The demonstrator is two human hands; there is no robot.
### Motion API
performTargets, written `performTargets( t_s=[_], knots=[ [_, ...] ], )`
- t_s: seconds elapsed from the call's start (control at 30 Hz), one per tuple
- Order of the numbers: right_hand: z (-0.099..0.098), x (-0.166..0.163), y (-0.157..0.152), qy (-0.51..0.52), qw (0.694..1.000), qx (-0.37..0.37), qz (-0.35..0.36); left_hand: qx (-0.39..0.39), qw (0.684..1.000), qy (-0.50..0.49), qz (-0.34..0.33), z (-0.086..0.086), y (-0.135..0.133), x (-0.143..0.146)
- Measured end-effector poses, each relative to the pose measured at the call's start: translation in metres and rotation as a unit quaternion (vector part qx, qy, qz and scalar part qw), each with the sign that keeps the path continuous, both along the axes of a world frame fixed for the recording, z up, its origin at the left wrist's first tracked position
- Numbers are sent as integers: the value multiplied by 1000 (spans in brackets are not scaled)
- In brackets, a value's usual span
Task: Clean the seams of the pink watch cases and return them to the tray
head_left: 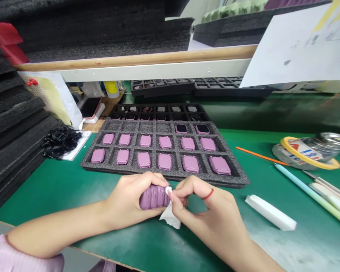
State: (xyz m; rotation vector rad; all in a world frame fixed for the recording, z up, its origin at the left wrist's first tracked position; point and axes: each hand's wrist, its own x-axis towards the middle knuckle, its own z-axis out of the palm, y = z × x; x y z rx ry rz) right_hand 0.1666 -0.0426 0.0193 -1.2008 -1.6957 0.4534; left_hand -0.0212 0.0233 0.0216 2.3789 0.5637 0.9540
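My left hand [132, 194] is wrapped round a row of purple watch cases [154, 197], several of them pressed side by side just above the table. Between the thumb and fingers of my right hand [201, 200] is a white tissue [171, 217], its upper end bunched against the right end of the row and its loose end hanging down. Just behind both hands lies a grey foam tray [170, 172]. Its two front rows hold pink-purple watch cases [164, 161], and two dark-screened pieces [202, 129] sit in the row behind, at the right.
A second tray [202, 109] of watch parts adjoins at the back. On the right are a white stick [270, 212], a blue-green pen [308, 192], an orange stick [260, 155] and a glass bottle [303, 151]. Foam sheets [11, 124] rise at left; a shelf edge [147, 60] crosses above.
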Motion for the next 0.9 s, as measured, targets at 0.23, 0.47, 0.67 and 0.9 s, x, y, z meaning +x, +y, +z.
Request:
performTargets(
  t_s=[0.23,0.47,0.67,0.9],
  knots=[
    [8,23,4,198,973,20,-119,-46,997,-57,-4,2,-2,1],
    [5,21,0,198,974,-93,-49,-37,997,-66,-11,3,-3,0],
    [0,1,-9,83,984,-159,21,3,999,-48,-14,0,1,0],
    [-8,-3,-3,-6,997,-80,12,52,998,-24,-27,-9,3,0]
  ],
)
